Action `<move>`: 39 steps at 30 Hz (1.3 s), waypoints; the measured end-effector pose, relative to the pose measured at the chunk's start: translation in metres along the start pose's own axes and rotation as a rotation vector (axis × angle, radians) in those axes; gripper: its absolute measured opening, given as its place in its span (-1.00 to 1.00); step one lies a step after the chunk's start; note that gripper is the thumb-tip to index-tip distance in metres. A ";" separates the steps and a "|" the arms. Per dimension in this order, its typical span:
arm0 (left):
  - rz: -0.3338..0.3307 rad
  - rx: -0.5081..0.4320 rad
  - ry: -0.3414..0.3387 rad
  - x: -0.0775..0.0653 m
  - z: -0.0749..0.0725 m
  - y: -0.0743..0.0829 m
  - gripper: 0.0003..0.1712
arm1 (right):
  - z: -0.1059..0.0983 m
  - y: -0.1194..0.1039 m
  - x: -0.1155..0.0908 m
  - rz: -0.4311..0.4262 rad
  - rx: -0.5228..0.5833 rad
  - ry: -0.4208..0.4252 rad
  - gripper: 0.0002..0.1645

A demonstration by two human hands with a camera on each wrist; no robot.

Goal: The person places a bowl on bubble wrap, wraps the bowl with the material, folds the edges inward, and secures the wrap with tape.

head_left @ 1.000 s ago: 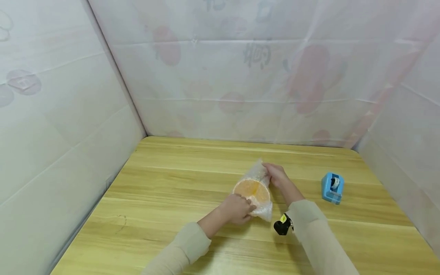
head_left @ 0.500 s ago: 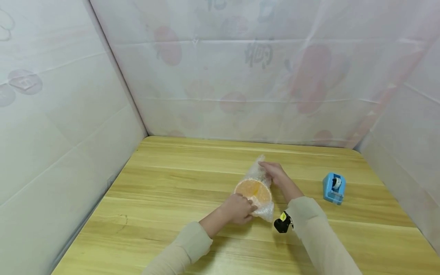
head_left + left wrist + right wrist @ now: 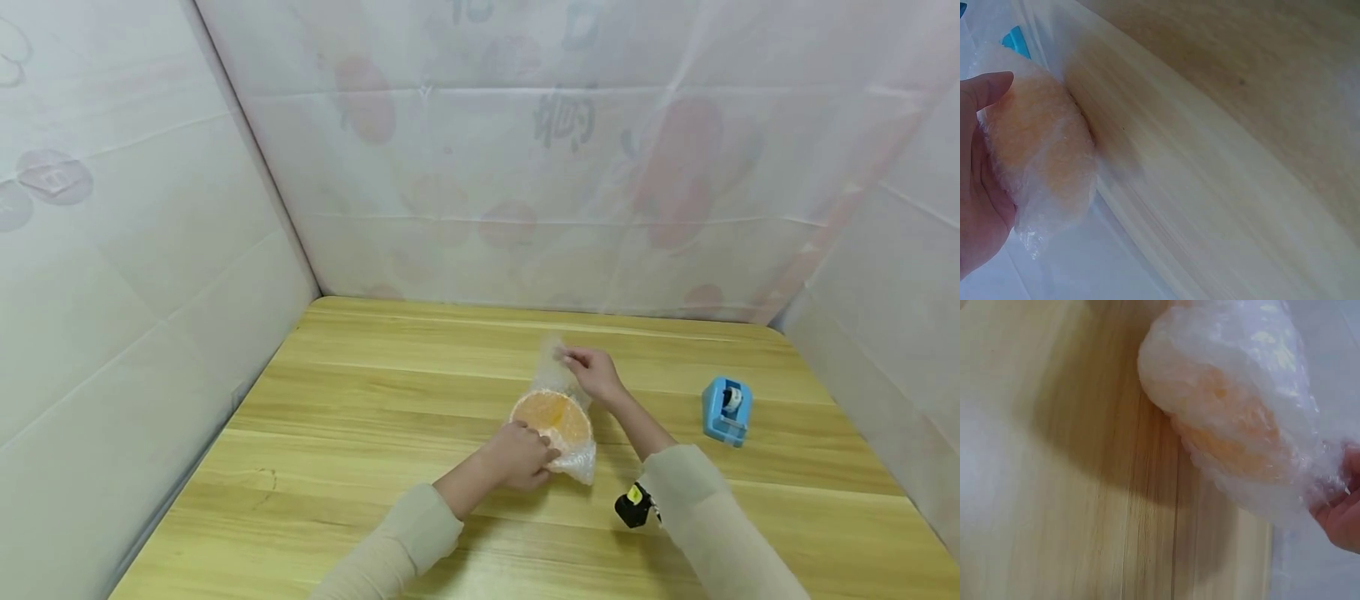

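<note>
A round, flat-faced orange object [image 3: 553, 414] is wrapped in clear bubble wrap [image 3: 576, 467] over the wooden table. My left hand [image 3: 519, 456] grips its near left side, and in the left wrist view the thumb [image 3: 996, 89] lies over the wrapped face. At the far end, my right hand [image 3: 592, 369] pinches a loose flap of the bubble wrap, which stands up away from the object. The pinched film bunches at the fingertips [image 3: 1335, 503] in the right wrist view. What kind of thing the orange object is, I cannot tell through the film.
A blue tape dispenser [image 3: 727, 410] with a roll in it stands on the right of the wooden table [image 3: 360, 417]. A black device with a yellow label [image 3: 634, 505] is at my right wrist. White printed fabric walls [image 3: 465, 167] enclose the back and sides.
My right hand has moved up and slightly left along the far end, drawing the bubble wrap flap upright. My left hand stays on the wrapped object.
</note>
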State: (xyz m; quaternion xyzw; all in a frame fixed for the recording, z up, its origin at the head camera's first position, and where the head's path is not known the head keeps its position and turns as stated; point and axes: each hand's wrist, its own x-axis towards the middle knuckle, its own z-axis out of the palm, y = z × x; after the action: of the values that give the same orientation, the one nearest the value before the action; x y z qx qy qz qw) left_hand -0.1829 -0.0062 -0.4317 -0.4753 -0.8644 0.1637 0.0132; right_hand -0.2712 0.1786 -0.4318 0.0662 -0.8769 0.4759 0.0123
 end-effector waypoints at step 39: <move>-0.005 -0.047 0.023 0.001 0.002 -0.001 -0.53 | 0.003 0.008 -0.068 -0.831 -0.449 -0.176 -0.63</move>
State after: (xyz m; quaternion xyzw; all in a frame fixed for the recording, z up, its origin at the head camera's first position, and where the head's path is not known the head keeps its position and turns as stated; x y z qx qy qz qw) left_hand -0.1850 -0.0066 -0.4332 -0.4753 -0.8689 0.1380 0.0121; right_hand -0.2043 0.1876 -0.4464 0.4469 -0.8549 0.2223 0.1415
